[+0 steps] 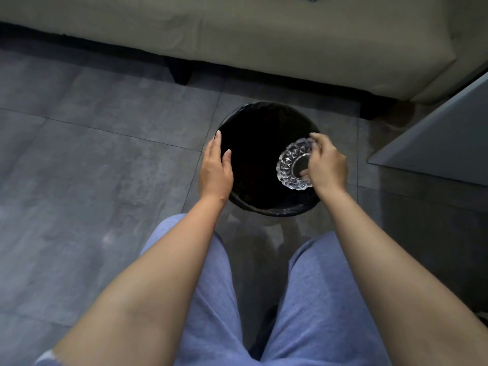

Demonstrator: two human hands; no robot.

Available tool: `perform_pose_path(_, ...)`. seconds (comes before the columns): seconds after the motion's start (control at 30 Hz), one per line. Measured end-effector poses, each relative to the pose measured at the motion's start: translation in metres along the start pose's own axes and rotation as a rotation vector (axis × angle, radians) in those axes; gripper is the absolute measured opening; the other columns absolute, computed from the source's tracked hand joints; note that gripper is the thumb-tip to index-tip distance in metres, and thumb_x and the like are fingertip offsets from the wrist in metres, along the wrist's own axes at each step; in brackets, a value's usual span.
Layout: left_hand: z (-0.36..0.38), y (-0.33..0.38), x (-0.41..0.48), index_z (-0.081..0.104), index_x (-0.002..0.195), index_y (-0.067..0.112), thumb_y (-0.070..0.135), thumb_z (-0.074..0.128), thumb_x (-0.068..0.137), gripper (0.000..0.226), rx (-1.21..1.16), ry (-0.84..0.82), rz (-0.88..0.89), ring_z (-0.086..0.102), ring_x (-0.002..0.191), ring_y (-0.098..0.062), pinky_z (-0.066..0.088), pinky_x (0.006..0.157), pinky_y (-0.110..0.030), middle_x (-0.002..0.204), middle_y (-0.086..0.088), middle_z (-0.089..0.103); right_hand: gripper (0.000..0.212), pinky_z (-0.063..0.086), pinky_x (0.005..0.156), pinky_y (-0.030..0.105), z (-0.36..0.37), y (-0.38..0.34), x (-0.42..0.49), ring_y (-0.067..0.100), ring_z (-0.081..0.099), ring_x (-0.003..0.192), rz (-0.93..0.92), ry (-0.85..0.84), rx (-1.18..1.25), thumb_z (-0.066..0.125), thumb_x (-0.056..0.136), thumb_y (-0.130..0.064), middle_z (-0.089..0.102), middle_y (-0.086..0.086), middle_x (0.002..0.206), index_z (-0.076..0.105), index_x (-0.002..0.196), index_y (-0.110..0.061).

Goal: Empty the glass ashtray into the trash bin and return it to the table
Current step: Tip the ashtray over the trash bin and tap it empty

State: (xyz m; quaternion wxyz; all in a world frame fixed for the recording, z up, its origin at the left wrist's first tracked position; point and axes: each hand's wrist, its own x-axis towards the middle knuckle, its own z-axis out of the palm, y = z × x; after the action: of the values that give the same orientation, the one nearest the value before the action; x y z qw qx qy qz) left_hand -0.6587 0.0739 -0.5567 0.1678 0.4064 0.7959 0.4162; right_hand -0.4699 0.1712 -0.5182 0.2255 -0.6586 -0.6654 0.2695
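A round trash bin (266, 112) lined with a black bag stands on the floor in front of my knees. My right hand (327, 165) grips the cut-glass ashtray (289, 165) by its right rim and holds it tipped on its side over the right part of the bin's mouth. The ashtray's underside faces me; its contents are not visible. My left hand (215, 171) rests on the bin's left rim, fingers along the edge and thumb over the lip. The bin's inside is too dark to see into.
A beige sofa (264, 40) with dark legs (179, 72) runs along the far side, just behind the bin. A grey table corner (435, 149) juts in at the right. Grey floor tiles (92, 154) spread to the left. My legs in blue trousers fill the bottom.
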Motion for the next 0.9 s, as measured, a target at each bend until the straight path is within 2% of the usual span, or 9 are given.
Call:
perform_pose_path(0.07,0.000,-0.004,-0.001,0.029,0.152,0.016,0.024,0.043,0.102,0.052,0.002,-0.015,-0.031,0.040,0.139,-0.024,0.037,0.106,-0.030,0.154,-0.010,0.038,0.032,0.045,0.063,0.001,-0.005,-0.004,-0.007,0.002,0.059,0.055,0.035,-0.009,0.082,0.039,0.102,-0.026,0.068,-0.001,0.082,0.060,0.125,-0.028)
perform_pose_path(0.1,0.000,-0.005,-0.001,0.028,0.152,0.015,0.024,0.043,0.102,0.053,0.002,-0.023,-0.043,0.039,0.140,-0.024,0.036,0.107,-0.030,0.154,-0.010,0.037,0.032,0.039,0.056,-0.003,-0.006,-0.007,-0.011,-0.004,0.052,0.055,0.052,-0.014,0.123,0.040,0.102,-0.022,0.064,-0.004,0.085,0.061,0.126,-0.026)
perform_pose_path(0.17,0.000,-0.008,0.000,0.027,0.152,0.014,0.023,0.043,0.102,0.054,-0.001,-0.038,-0.069,0.036,0.142,-0.024,0.034,0.109,-0.029,0.155,-0.011,0.034,0.031,0.047,0.068,0.003,-0.002,-0.007,-0.016,0.002,0.064,0.067,0.072,-0.015,0.214,0.041,0.099,-0.031,0.067,-0.009,0.098,0.062,0.122,-0.034)
perform_pose_path(0.23,0.000,-0.011,0.000,0.024,0.153,0.013,0.024,0.043,0.102,0.056,0.012,-0.062,-0.096,0.031,0.145,-0.024,0.030,0.111,-0.028,0.158,-0.011,0.029,0.032,0.058,0.085,0.040,0.005,0.002,-0.015,0.027,0.073,0.084,0.090,-0.009,0.276,0.038,0.088,-0.048,0.072,-0.010,0.109,0.059,0.111,-0.053)
perform_pose_path(0.3,0.001,-0.013,-0.001,0.020,0.154,0.013,0.025,0.042,0.102,0.058,0.040,-0.093,-0.110,0.025,0.148,-0.022,0.026,0.111,-0.025,0.162,-0.009,0.020,0.029,0.057,0.083,0.053,0.011,0.014,-0.010,0.034,0.074,0.081,0.095,-0.023,0.307,0.037,0.084,-0.052,0.073,-0.009,0.106,0.058,0.103,-0.060)
perform_pose_path(0.5,0.001,-0.010,0.000,0.012,0.155,0.013,0.031,0.038,0.103,0.061,0.111,-0.168,-0.122,0.020,0.149,-0.021,0.030,0.112,-0.033,0.165,-0.002,-0.002,0.030,0.058,0.070,0.033,0.004,-0.008,-0.023,0.018,0.072,0.050,0.158,-0.015,0.435,0.042,0.100,-0.026,0.071,-0.001,0.110,0.060,0.122,-0.033)
perform_pose_path(0.63,0.001,-0.007,-0.001,0.014,0.154,0.007,0.033,0.036,0.103,0.061,0.166,-0.113,-0.022,-0.001,0.152,-0.022,0.005,0.124,-0.040,0.164,-0.010,0.001,0.031,0.061,0.061,0.032,0.005,-0.008,-0.024,0.020,0.073,0.051,0.188,-0.022,0.535,0.041,0.102,-0.023,0.068,0.004,0.117,0.059,0.126,-0.028)
perform_pose_path(0.77,0.005,0.022,-0.001,0.026,0.152,0.007,0.028,0.036,0.104,0.054,-0.086,-0.082,0.040,0.010,0.152,-0.020,0.008,0.122,-0.030,0.162,-0.009,0.017,0.032,0.063,0.065,0.041,0.007,-0.012,-0.030,0.024,0.072,0.051,0.194,-0.038,0.643,0.040,0.103,-0.022,0.068,0.010,0.115,0.059,0.128,-0.024)
perform_pose_path(0.9,0.012,0.052,-0.004,0.042,0.145,0.010,0.031,0.034,0.104,0.047,-0.426,-0.188,-0.110,0.027,0.147,-0.013,0.019,0.121,-0.028,0.155,-0.005,0.038,0.034,0.054,0.047,0.015,0.008,-0.022,-0.034,-0.001,0.066,0.045,0.220,-0.033,0.720,0.037,0.105,-0.011,0.061,0.009,0.110,0.054,0.133,-0.008)
